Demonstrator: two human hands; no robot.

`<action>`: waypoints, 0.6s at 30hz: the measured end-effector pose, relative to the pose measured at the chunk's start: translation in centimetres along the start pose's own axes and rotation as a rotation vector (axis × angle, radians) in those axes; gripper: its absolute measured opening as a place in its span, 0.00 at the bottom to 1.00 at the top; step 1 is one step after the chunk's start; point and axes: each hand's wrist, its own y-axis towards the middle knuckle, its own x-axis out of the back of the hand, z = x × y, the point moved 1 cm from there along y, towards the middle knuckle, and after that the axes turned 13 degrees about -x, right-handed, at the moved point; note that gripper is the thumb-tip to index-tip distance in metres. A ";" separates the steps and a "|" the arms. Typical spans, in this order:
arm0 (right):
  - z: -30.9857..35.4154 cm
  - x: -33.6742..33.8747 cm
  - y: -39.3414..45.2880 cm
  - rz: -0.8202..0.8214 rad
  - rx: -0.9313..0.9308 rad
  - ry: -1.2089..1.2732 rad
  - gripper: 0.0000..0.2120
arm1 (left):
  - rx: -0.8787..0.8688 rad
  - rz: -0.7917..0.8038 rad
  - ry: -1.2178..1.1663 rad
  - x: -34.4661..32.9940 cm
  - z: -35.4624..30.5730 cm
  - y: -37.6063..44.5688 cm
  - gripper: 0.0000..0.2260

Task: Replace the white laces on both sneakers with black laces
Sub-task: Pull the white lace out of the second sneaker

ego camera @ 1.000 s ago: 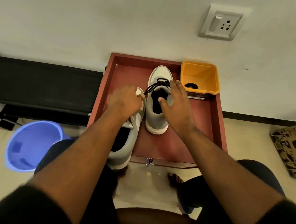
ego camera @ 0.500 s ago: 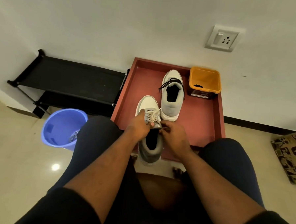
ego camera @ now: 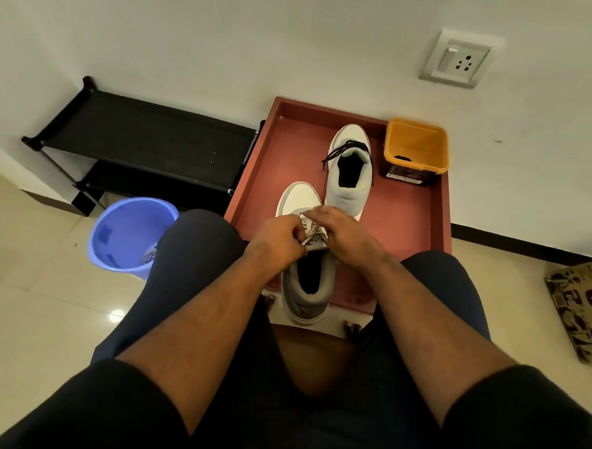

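Two grey and white sneakers lie on a red tray (ego camera: 403, 237). The far sneaker (ego camera: 350, 174) carries black laces and stands alone near the tray's back. The near sneaker (ego camera: 306, 259) has white laces (ego camera: 311, 229), and its heel hangs over the tray's front edge. My left hand (ego camera: 280, 240) pinches the white lace at the tongue with curled fingers. My right hand (ego camera: 347, 235) rests over the lacing from the right, its fingertips on the white lace. A black lace (ego camera: 402, 158) lies in the orange tub (ego camera: 415, 151).
The orange tub stands at the tray's back right corner. A blue bucket (ego camera: 129, 232) with something pale inside sits on the floor to the left. A black shoe rack (ego camera: 144, 141) stands against the wall. A patterned bag (ego camera: 582, 304) lies at the right edge.
I drew back from the tray and left the black-laced sneaker. Both hands came to the near sneaker and now work its white lace; my right hand moved further up the lacing.
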 end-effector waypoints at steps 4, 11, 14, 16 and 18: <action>-1.1 -0.2 0.0 -0.084 -0.049 -0.003 0.19 | 0.003 0.013 -0.203 0.4 0.2 0.3 0.29; -1.0 0.4 -0.7 -0.233 -0.055 0.025 0.11 | -0.001 0.047 -0.070 0.4 -0.3 0.8 0.19; -0.8 0.2 -1.1 -0.273 -0.061 0.055 0.10 | -0.013 0.002 0.034 0.2 -0.1 1.0 0.14; -0.8 0.2 -1.4 -0.296 -0.086 0.091 0.09 | -0.013 -0.037 0.072 0.2 0.3 1.3 0.11; -1.0 0.4 -1.7 -0.328 -0.127 0.124 0.08 | -0.016 -0.110 0.085 0.2 0.4 1.3 0.10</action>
